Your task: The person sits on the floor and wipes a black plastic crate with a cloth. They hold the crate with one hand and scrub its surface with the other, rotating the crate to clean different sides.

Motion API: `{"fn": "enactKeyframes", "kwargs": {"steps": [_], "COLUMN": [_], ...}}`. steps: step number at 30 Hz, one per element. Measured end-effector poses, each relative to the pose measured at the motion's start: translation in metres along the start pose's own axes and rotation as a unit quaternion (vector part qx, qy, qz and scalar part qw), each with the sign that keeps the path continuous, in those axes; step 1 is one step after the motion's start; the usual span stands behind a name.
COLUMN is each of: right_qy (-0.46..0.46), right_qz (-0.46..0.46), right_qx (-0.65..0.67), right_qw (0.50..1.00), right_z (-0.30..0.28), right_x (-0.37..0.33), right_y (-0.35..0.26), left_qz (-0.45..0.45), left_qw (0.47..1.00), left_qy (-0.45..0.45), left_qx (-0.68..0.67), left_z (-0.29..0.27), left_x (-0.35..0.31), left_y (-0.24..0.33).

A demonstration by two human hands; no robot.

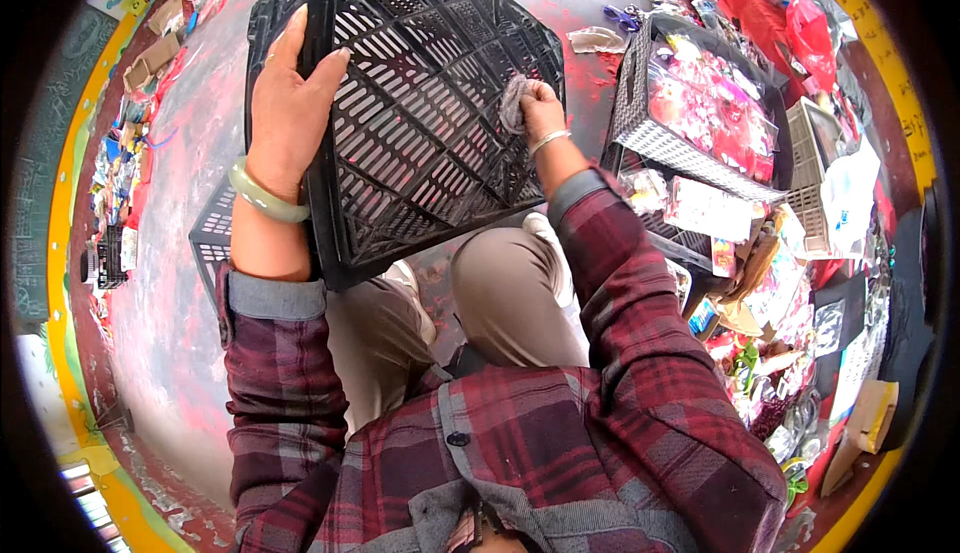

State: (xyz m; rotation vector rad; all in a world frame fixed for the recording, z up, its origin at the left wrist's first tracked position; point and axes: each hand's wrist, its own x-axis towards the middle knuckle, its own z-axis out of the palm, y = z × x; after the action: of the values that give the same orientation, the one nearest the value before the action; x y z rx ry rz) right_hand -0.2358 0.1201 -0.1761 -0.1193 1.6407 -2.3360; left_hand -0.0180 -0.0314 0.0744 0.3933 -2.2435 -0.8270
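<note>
A seated person in a red plaid shirt tilts a black slatted plastic crate (420, 93) over the knees, its lattice base turned up toward the camera. The left hand (285, 103), w/ a pale green bangle (262, 193) at the wrist, is clamped over the crate's left rim, fingers wrapped over the edge and thumb along the side. The right hand (540, 108), silver bracelet at the wrist, is closed around a small grey wad of cloth (512, 101) and presses it to the lattice near the crate's right edge. Crate sits up off the floor, approx. centre-top of frame, steadied by that left-hand grip; a second dark crate (212, 228) lies on the red-stained floor just below-left. To the right, a grey woven basket (650, 133) holds glossy pink packets, w/ more packaged goods heaped beyond it. By the look of it, wiping well here means keeping the left grip firm so the crate doesn't rock, working the cloth along the slats rather than across them so it doesn't snag in the openings, and turning the crate bit by bit so each panel gets covered.
</note>
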Motion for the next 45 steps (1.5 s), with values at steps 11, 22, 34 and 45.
{"fn": "enactKeyframes", "kwargs": {"steps": [11,22,34,45], "right_qy": [-0.033,-0.263,-0.124,-0.253], "right_qz": [-0.074,0.117,-0.457,-0.383], "right_qx": [-0.033,-0.044,-0.322,-0.313], "right_qw": [0.996,0.957,0.820,0.831], "right_z": [0.027,0.022,0.033,0.040], "right_x": [-0.056,-0.048,-0.092,-0.105], "right_y": [-0.041,-0.046,-0.046,-0.082], "left_qz": [-0.042,-0.026,-0.008,-0.003], "left_qw": [0.999,0.998,0.997,0.997], "left_qy": [0.000,0.005,0.036,0.040], "left_qx": [0.020,0.053,0.061,0.069], "left_z": [-0.005,-0.010,0.003,0.003], "left_x": [0.000,0.005,0.003,-0.002], "left_y": [-0.006,-0.014,-0.008,0.002]}}
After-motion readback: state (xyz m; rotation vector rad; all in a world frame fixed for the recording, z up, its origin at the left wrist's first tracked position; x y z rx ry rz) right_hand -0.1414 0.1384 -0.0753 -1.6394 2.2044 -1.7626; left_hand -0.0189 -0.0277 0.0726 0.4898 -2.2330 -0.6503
